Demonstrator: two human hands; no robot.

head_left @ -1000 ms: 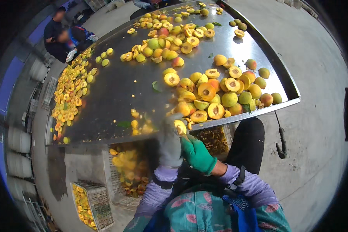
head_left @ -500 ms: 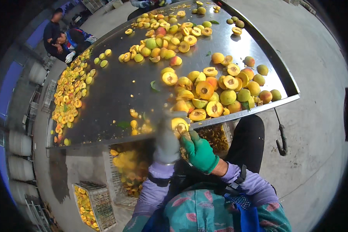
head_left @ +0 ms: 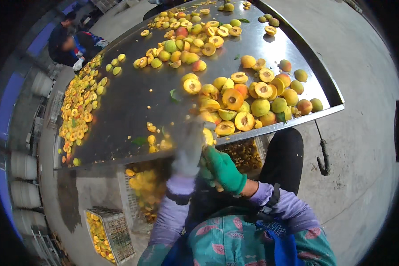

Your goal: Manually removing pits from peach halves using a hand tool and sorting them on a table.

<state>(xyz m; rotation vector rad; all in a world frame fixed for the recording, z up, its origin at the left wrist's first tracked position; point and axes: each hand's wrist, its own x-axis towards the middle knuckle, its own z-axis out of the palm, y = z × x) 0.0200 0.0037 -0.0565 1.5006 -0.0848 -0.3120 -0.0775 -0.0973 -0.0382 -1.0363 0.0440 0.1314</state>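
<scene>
My left hand [head_left: 187,148], in a grey glove and smeared by motion, is at the table's front edge. Its fingers are closed around a halved yellow peach [head_left: 208,136], whose cut side shows only in part. Close against that peach half is my right hand [head_left: 225,170], in a green glove with fingers curled. Whatever the right fingers grip is hidden. Just beyond both hands lies a heap of whole and halved peaches [head_left: 234,99], some with the pit showing, on the metal table [head_left: 133,106].
More peaches [head_left: 177,48] lie mid-table, and a long pile of halves [head_left: 79,106] lines the left side. Crates stand below, one with peach pieces [head_left: 148,190], one with dark pits [head_left: 244,156], another [head_left: 117,237] at lower left. People [head_left: 66,42] work across the table.
Both hands have shifted slightly left. The peach half has turned and shows less of its cut face, and the right hand has rolled so that more of its curled fingers show.
</scene>
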